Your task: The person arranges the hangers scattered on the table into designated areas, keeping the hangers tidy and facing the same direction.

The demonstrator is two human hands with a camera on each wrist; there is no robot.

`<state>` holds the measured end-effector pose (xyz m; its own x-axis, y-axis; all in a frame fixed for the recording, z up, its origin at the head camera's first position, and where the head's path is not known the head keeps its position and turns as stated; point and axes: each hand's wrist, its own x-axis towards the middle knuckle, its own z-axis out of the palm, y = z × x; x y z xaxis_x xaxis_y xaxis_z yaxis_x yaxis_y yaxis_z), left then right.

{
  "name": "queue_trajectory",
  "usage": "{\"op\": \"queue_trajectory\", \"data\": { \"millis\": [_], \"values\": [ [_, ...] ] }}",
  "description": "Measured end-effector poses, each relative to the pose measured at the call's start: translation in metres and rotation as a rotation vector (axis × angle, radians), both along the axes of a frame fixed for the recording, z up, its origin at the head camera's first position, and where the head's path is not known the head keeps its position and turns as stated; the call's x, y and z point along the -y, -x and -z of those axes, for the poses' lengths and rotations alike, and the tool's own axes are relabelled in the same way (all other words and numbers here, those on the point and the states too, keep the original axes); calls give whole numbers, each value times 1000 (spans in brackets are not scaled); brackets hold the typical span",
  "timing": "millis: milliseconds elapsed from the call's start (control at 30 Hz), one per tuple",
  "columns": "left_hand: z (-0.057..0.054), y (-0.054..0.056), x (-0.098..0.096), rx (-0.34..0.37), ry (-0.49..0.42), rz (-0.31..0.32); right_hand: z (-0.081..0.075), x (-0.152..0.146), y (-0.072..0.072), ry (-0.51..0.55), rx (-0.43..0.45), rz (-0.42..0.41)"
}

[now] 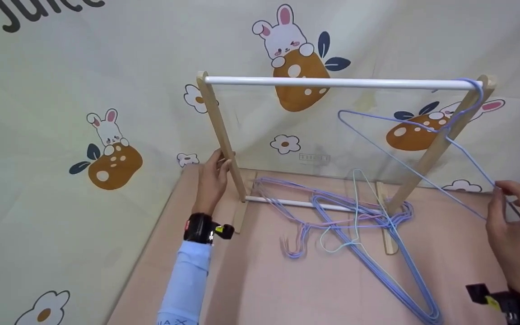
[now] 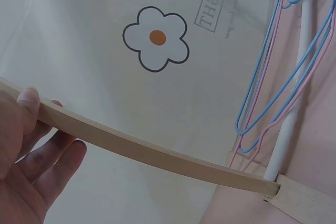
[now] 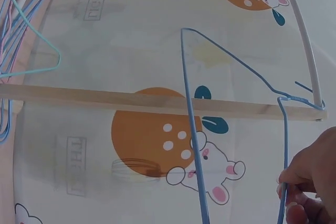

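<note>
A small clothes rack (image 1: 345, 83) has a white top bar between two wooden side posts. My left hand (image 1: 213, 180) grips its left post partway up, thumb on one side and fingers behind, as the left wrist view shows. Over the bar's right end hooks a blue wire hanger (image 1: 391, 153), tilted. The right hand (image 1: 519, 230) pinches that hanger's right shoulder between thumb and fingers. In the right wrist view the hanger's hook (image 3: 302, 99) meets the bar beside the right post (image 3: 252, 109).
Several blue and pink hangers (image 1: 377, 264) lie piled over the rack's white lower bar (image 1: 282, 202). A mint green hanger (image 1: 356, 207) lies on top of them. Beneath is a pinkish table surface (image 1: 287, 293); behind hangs a printed backdrop (image 1: 151, 67) with rabbits and flowers.
</note>
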<state>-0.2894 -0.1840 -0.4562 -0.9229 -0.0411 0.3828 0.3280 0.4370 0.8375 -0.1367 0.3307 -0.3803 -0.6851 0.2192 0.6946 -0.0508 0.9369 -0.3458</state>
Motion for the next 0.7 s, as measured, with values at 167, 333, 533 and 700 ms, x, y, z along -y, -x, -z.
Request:
{"op": "queue_trajectory", "data": {
  "millis": [167, 333, 533, 700],
  "values": [
    [0, 0, 0, 4, -13, 11, 3, 0, 0, -60, -35, -33],
    [0, -1, 0, -22, -16, 14, 8, 3, 5, -59, -116, -153],
    [1, -1, 0, -39, 2, 13, 17, 19, 6, -44, -237, -306],
    [1, -2, -1, -33, 2, 1, 29, 41, 8, 34, -305, -467]
  ]
}}
